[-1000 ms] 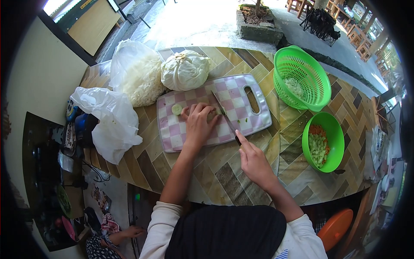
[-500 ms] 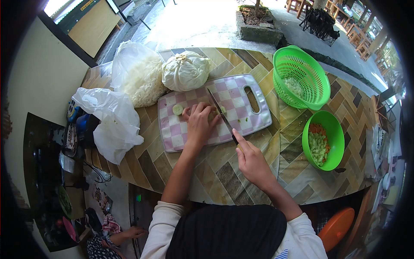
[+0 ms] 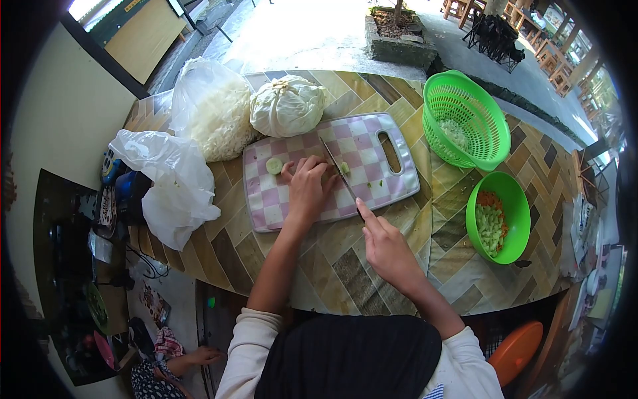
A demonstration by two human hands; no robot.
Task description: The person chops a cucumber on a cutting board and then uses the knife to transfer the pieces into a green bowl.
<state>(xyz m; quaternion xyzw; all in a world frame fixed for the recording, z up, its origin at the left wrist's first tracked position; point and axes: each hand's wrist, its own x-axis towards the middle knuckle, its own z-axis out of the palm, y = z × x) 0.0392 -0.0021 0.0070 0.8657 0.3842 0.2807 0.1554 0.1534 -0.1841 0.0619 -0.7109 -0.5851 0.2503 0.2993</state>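
Observation:
On the pink-and-white checkered cutting board (image 3: pixel 365 136), my left hand (image 3: pixel 308 188) presses down with curled fingers on a pale green vegetable that looks like cucumber, mostly hidden under them. The fingers of my right hand (image 3: pixel 385 246) are wrapped round the handle of a knife (image 3: pixel 340 169). Its blade slants up and left across the board, right beside my left fingertips. Small pale green pieces (image 3: pixel 345 168) lie just right of the blade. A round cucumber piece (image 3: pixel 274 165) sits on the board, left of my left hand.
A cabbage (image 3: pixel 288 106) and a bag of shredded white food (image 3: pixel 216 116) stand behind the board, with a crumpled plastic bag (image 3: pixel 174 189) at left. At right are a green colander (image 3: pixel 465 120) and a green bowl (image 3: pixel 498 217) of diced vegetables. Another person's hand (image 3: pixel 207 355) shows lower left.
The knife handle and my right hand have shifted slightly down and left. My left hand stays in nearly the same place on the vegetable.

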